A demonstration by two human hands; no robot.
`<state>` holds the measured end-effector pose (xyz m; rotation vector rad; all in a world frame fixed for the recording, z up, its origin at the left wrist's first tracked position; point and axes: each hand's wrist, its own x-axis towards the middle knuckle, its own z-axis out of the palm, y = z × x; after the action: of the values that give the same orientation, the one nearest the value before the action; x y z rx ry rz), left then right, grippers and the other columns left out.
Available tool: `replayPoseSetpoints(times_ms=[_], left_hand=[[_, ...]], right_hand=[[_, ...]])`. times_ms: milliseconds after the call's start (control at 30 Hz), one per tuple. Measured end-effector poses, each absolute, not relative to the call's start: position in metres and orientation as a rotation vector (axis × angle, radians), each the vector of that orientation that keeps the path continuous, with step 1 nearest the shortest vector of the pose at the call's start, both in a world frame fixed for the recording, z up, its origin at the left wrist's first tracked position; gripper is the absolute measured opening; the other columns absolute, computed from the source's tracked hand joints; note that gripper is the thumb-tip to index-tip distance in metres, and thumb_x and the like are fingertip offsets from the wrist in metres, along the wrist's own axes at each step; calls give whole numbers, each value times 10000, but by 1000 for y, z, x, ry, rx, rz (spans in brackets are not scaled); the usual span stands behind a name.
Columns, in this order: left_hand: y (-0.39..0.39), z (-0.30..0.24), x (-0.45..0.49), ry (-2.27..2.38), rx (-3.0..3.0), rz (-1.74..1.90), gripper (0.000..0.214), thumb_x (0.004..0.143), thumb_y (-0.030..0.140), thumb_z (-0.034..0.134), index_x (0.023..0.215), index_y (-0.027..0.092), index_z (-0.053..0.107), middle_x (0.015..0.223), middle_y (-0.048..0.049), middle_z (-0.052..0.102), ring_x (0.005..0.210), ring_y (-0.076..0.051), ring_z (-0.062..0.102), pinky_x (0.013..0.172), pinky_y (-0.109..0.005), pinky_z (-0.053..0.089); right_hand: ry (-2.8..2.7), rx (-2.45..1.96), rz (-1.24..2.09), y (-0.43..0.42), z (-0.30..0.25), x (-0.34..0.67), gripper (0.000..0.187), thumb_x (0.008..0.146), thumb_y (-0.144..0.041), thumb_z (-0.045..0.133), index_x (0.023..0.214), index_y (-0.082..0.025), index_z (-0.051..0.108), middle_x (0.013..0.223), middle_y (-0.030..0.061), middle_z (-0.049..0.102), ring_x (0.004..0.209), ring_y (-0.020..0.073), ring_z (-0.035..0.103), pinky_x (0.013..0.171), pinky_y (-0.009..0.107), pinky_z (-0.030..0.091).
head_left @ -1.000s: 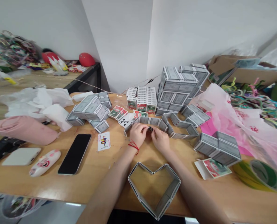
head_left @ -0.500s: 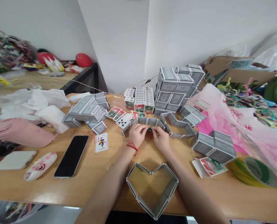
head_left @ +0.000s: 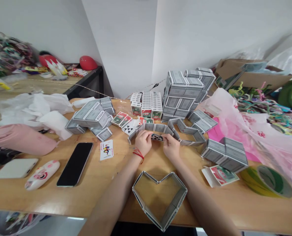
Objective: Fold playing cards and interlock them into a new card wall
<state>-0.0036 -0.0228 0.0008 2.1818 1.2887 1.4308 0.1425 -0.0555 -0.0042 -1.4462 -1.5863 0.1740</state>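
Note:
My left hand (head_left: 144,143) and my right hand (head_left: 171,145) pinch a playing card (head_left: 157,137) by its two ends, with black pips showing on it. Just behind them stands an angled strip of folded cards (head_left: 158,127). Between my forearms, a heart-shaped frame of folded cards (head_left: 177,196) stands on the table near its front edge. Another open card frame (head_left: 191,139) is right of my right hand. Left of my left hand lie a joker card (head_left: 107,150) and a few black-pip cards (head_left: 129,127).
Stacked card blocks (head_left: 180,95) stand at the back beside rows of card boxes (head_left: 147,101). More card blocks (head_left: 94,114) are at left and others (head_left: 226,154) at right, near yellow tape (head_left: 254,180). A phone (head_left: 75,165) and a pink-and-white case (head_left: 42,175) lie left.
The card between my hands has turned or flattened, so more of its pip side shows. My right hand has shifted slightly right, widening the gap between the hands.

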Motion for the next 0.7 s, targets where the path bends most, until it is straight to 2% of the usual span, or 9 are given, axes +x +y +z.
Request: replayPoseSetpoints(times_ms=[200,400,533,633,700], left_hand=[[-25,0,-5,1256,2127,1405,230,777,71,408,834,184,599,818,-39,627,823,-150,558,755,-282,449],[-25,0,-2,1309,1959,1416,73,750,171,520,773,175,588,754,-31,629,712,-133,577,653,-249,463],[-23,-3,-2,1332,1937,1415,142,751,108,475,766,171,601,767,-39,640,737,-141,587,682,-261,470],[-22,-4,-3,1272,1883,1386,230,752,62,432,824,178,617,843,-43,653,785,-140,597,722,-269,478],[-21,-4,-3,1213,1761,1384,263,773,80,421,936,180,602,902,-52,651,805,-134,605,729,-266,488]], right_hand=[[-1520,-1462,270,-55,-4,142,212,791,-224,404,774,-212,615,696,20,644,593,150,568,586,249,444],[-1490,-1446,343,-54,-5,139,216,788,-262,412,799,-205,620,718,30,652,592,156,567,584,263,449],[-1505,-1441,371,-55,-4,138,212,785,-254,420,798,-209,626,733,28,654,622,158,578,588,259,445],[-1422,-1458,429,-53,-7,139,194,777,-272,441,795,-197,619,663,17,628,570,148,549,563,261,433],[-1318,-1449,506,-49,-11,140,185,768,-297,464,803,-186,608,647,16,615,565,147,540,555,266,432]])
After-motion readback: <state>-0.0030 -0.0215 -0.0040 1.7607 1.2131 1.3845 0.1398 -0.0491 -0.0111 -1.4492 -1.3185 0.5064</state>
